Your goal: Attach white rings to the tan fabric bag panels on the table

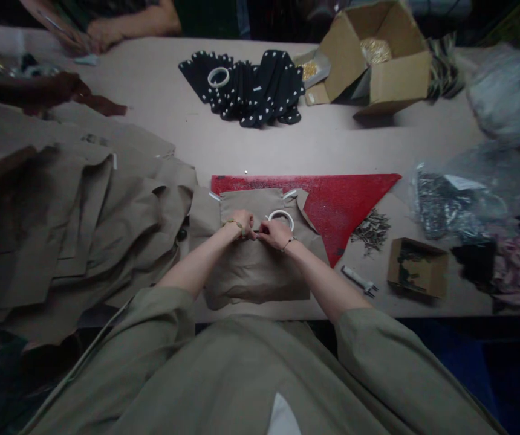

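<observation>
A khaki cloth piece (260,272) lies in front of me, partly over a red triangular sheet (346,205). My left hand (242,223) and my right hand (276,234) meet at the middle of this cloth, fingers closed in a pinch. Between the fingertips is something small on the cloth, too small to make out. A white tape ring (282,214) rests just above my right hand. Small white tags show at the cloth's upper corners.
Khaki cloth pieces (83,223) are heaped at left. Dark dotted fabric (260,90) and an open carton (396,84) stand at the back. Right of the cloth are metal pins (372,231), a tool (358,281), a small box (439,272) and plastic bags (459,199). Another person's hands (101,35) are far left.
</observation>
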{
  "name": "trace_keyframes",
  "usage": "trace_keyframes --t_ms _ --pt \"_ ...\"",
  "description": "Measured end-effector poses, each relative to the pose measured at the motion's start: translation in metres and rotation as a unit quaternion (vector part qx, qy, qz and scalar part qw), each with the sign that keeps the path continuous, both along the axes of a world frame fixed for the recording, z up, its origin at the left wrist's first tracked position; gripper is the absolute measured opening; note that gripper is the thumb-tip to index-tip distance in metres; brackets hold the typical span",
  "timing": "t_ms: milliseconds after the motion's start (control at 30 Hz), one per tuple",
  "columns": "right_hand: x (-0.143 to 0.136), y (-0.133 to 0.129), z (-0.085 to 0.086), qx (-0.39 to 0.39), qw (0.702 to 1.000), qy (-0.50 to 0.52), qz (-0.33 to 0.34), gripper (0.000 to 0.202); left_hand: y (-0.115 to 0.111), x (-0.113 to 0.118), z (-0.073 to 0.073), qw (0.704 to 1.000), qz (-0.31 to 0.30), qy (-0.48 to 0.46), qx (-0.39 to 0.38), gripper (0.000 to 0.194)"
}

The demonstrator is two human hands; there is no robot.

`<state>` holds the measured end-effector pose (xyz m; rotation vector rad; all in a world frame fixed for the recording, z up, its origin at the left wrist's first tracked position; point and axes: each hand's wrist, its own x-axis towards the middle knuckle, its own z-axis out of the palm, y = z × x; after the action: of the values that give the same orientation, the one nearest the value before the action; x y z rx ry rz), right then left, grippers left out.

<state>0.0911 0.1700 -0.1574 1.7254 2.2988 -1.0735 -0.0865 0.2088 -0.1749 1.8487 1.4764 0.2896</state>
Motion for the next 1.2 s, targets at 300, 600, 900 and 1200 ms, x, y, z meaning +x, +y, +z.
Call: trace_keyframes --t_ms 300,600,900,1200 --pt "0.019 -0.088 0.042 0.027 0.985 0.156 -0.069 0.050 -0.097 -0.001 0.036 0.977 -0.005 -0.208 -0.048 0.043" --pt "0.005 -0.135 0.062 0.019 0.975 0.188 -0.115 0.058 -0.154 0.006 0.057 0.965 0.111 -0.237 -0.024 0.016" --pt "0.000 -0.129 0.084 0.052 0.992 0.057 -0.103 0.028 -0.169 0.006 0.066 0.987 0.049 -0.074 0.133 0.020" --pt "0.007 -0.114 0.053 -0.311 0.757 0.436 -0.375 0.041 -0.153 0.018 0.069 0.963 -0.026 -0.057 0.263 0.022"
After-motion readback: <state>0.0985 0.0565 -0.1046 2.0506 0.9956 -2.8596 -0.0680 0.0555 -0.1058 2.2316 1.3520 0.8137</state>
